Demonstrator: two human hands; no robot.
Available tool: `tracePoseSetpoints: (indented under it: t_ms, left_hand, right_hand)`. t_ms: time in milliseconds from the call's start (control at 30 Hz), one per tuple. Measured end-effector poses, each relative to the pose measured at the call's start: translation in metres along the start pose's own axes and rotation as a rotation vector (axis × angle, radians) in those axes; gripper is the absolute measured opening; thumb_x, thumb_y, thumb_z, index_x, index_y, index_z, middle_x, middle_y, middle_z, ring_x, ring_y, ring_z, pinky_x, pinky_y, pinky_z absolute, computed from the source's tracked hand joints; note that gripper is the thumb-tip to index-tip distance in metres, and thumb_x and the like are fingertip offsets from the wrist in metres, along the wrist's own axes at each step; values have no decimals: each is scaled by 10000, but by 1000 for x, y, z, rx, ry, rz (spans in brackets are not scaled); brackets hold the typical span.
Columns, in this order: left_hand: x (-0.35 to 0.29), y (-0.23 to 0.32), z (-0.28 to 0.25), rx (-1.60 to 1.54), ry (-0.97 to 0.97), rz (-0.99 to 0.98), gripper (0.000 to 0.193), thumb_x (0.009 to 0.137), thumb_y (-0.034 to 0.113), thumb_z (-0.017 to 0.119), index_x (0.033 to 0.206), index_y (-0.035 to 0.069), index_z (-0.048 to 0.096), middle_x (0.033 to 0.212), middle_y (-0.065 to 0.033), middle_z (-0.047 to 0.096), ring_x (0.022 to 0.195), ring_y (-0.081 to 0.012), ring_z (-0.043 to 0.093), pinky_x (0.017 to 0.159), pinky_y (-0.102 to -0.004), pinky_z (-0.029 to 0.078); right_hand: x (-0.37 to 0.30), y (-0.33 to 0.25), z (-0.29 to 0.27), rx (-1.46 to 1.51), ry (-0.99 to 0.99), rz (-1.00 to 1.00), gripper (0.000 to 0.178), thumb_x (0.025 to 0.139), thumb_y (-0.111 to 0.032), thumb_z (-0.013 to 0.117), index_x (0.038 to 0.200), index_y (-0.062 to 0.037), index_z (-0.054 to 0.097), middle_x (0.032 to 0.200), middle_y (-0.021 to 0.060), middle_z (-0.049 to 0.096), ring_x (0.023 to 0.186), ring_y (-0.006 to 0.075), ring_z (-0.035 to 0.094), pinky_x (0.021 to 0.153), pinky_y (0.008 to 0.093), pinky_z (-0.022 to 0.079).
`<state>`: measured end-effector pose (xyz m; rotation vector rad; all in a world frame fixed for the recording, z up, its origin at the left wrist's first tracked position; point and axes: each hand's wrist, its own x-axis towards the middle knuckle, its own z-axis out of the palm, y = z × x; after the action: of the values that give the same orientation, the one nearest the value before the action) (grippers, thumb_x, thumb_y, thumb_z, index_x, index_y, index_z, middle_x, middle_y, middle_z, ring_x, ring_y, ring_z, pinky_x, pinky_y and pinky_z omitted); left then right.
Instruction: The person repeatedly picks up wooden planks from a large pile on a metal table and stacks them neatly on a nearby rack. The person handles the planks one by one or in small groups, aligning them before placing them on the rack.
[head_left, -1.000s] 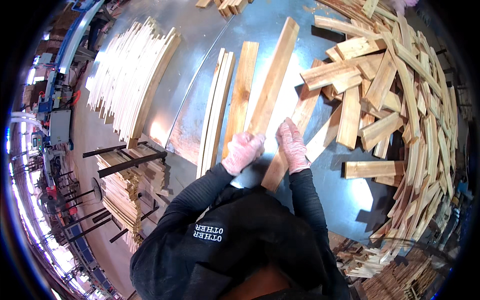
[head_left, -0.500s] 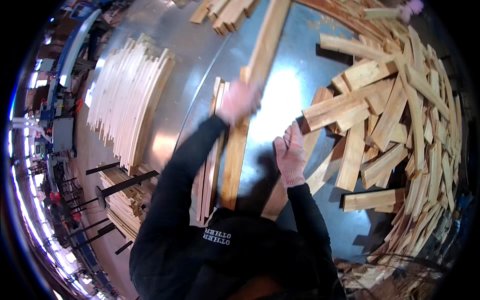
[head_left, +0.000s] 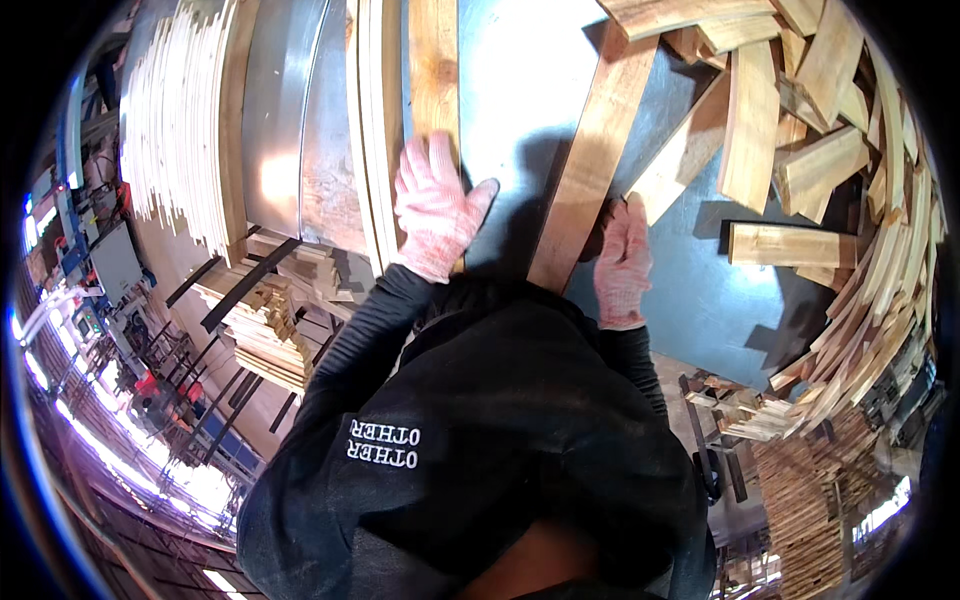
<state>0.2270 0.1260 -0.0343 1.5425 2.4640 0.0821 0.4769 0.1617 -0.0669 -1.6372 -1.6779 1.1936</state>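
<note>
My left hand (head_left: 435, 208), in a pink knit glove, lies open and flat with the thumb spread. Its fingers rest on the near part of a wooden board (head_left: 434, 70). Directly left of it, narrow wooden strips (head_left: 372, 120) stand side by side on edge. My right hand (head_left: 623, 265), gloved alike, has its fingers stretched forward at the near end of a light board (head_left: 680, 150); no board is gripped in it. Between the hands a darker board (head_left: 595, 150) lies slanted on the metal table (head_left: 510, 110).
A row of pale strips (head_left: 175, 130) stands at the far left, above stacked wood (head_left: 265, 325) by dark metal bars (head_left: 250, 285). Loose boards (head_left: 750, 125) pile up on the right, reaching the table's edge. More timber (head_left: 800, 480) sits at the lower right.
The view has tilted down toward my body. My left hand has come back from the long board's far part and now rests flat. My right hand has drawn nearer to me.
</note>
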Motion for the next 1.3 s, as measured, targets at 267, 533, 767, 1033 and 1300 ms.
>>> tracePoseSetpoints:
  t_ms: [267, 533, 767, 1033, 1300]
  left_hand:
    - [-22, 6, -1, -276, -226, -453, 1144, 755, 362, 866, 1574, -33, 172, 1459, -295, 431, 1349, -442, 463, 1082, -504, 460]
    - [-23, -1, 11, -974, -116, -276, 372, 881, 259, 777, 1159, 35, 672, 998, -110, 736, 888, -188, 671, 852, -357, 536]
    - [-77, -16, -12, -246, 142, -290, 364, 846, 309, 760, 1022, -1, 685, 1141, -220, 637, 1082, -387, 608, 932, -458, 490]
    - [-96, -33, -37, -336, 280, -201, 352, 803, 270, 821, 1012, 0, 735, 1153, -157, 642, 1066, -312, 597, 937, -401, 485]
    - [-91, -21, -26, -1398, -36, -502, 173, 889, 130, 784, 992, 26, 690, 893, -8, 703, 880, -94, 643, 808, -267, 510]
  right_hand:
    - [20, -23, 35, -159, -122, 136, 711, 832, -257, 832, 1422, 15, 543, 1227, 194, 690, 1173, 281, 651, 1003, 386, 507]
    - [36, 9, 31, 205, -288, 170, 666, 875, -241, 752, 1417, 65, 515, 1307, 195, 653, 1186, 277, 621, 1030, 359, 469]
    - [12, 27, 22, 150, -263, 207, 736, 899, -321, 736, 1471, 56, 468, 1360, 250, 614, 1255, 355, 589, 1070, 401, 445]
    - [17, 31, 27, 95, -310, 196, 730, 889, -329, 758, 1441, 71, 496, 1323, 278, 631, 1231, 382, 607, 1042, 409, 465]
    - [-25, -49, 21, -149, -144, -284, 715, 938, -238, 710, 1519, 26, 387, 1398, 236, 576, 1265, 369, 587, 1091, 423, 448]
